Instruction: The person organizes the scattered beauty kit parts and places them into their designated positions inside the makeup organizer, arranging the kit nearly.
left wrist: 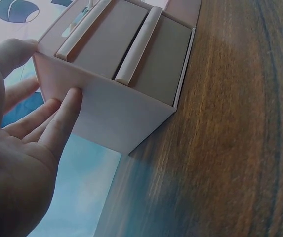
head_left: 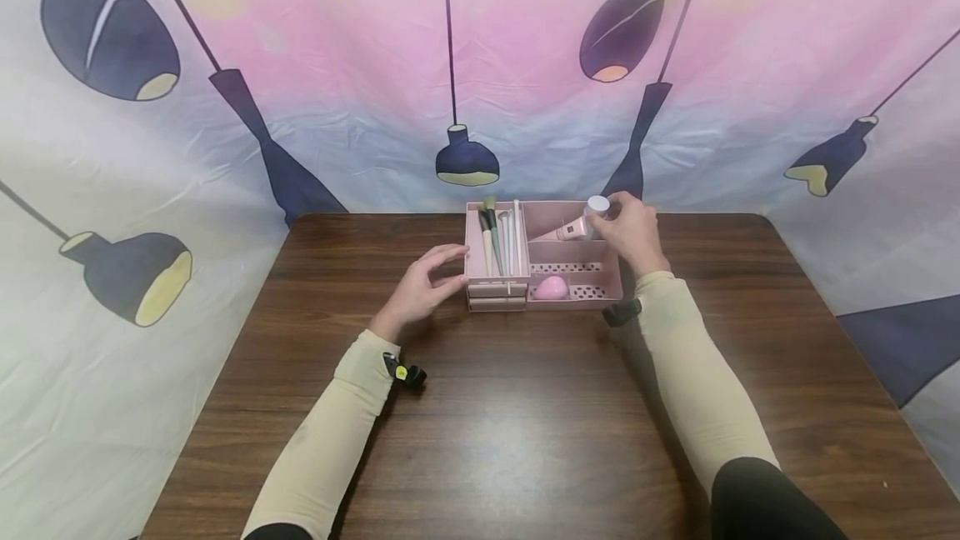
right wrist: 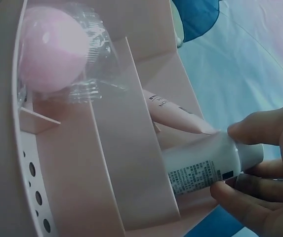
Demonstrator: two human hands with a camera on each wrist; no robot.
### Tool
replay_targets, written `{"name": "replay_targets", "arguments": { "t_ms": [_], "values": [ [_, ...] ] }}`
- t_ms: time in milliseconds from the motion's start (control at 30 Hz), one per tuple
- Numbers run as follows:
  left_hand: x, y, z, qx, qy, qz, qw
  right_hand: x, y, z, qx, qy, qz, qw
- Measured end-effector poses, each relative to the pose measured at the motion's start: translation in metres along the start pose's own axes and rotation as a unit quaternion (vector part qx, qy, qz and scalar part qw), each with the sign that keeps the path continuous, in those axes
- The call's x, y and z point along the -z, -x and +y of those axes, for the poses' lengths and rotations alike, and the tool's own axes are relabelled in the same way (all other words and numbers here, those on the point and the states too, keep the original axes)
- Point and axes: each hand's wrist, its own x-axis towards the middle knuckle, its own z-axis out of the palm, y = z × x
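A pink desk organizer [head_left: 498, 280] stands at the table's back edge. My left hand [head_left: 424, 290] rests its extended fingers against the organizer's left side; in the left wrist view, the fingertips [left wrist: 75, 94] meet that wall below the drawer fronts. With thumb and fingers, my right hand [head_left: 633, 227] pinches a small white bottle [right wrist: 200, 165] near its cap. The bottle's lower end is inside the back right compartment, hidden by the divider [right wrist: 131, 133]. Beside it, a pink tube [right wrist: 178, 112] leans in the same compartment.
Several makeup brushes [head_left: 497, 240] lie in the organizer's top left tray, above two drawers [head_left: 497, 302]. A pink makeup sponge [right wrist: 52, 49] in clear wrapping sits in a front compartment. Behind the brown table [head_left: 480, 423] hangs a cloth [head_left: 360, 90] printed with lamps.
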Motion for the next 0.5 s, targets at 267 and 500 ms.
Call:
{"name": "replay_targets", "arguments": {
  "t_ms": [267, 500],
  "values": [
    [0.004, -0.002, -0.012, -0.013, -0.04, 0.001, 0.9991, 0.011, 0.005, 0.003, 0.013, -0.018, -0.008, 0.9997],
    [0.016, 0.001, 0.007, -0.025, -0.217, 0.012, 0.9758, 0.031, 0.014, -0.001, 0.115, -0.017, 0.001, 0.9932]
  ]
}}
